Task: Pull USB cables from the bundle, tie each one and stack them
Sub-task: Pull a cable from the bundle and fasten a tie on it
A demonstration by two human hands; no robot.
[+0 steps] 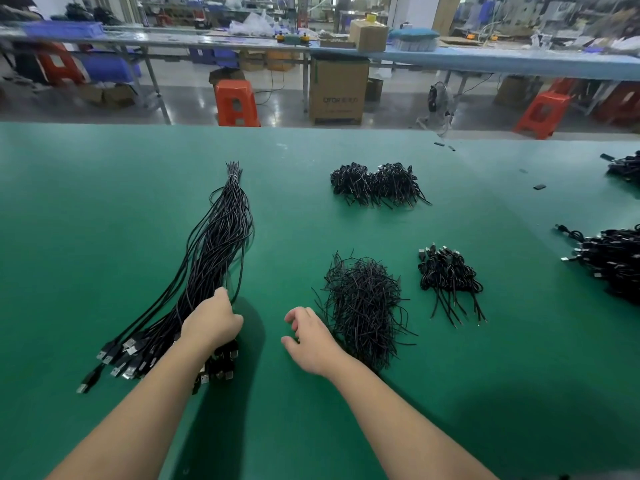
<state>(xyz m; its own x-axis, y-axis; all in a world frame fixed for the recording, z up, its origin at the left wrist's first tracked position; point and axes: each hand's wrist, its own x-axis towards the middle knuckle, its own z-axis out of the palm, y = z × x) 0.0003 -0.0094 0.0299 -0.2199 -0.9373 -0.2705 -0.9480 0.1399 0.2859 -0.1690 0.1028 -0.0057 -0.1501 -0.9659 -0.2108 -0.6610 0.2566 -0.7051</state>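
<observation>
Cables in the bundle (214, 258) look thin, light and bendy under the left hand (211, 322), which holds them near the plugs, a good spot to pull 1, while the right hand (310, 337) hangs loose and empty just beside.

**Counts on the green table**

You have one long bundle of USB cables (218, 258), bound at its far end. You have one loose heap of short ties (363, 306). Three small stacks of tied cables lie mid-table: two touching at the far side (375, 183) and one nearer (448, 277). Two more dark cable piles sit at the right edge (613, 261). Beyond the table, you can count four orange stools (237, 102).
</observation>
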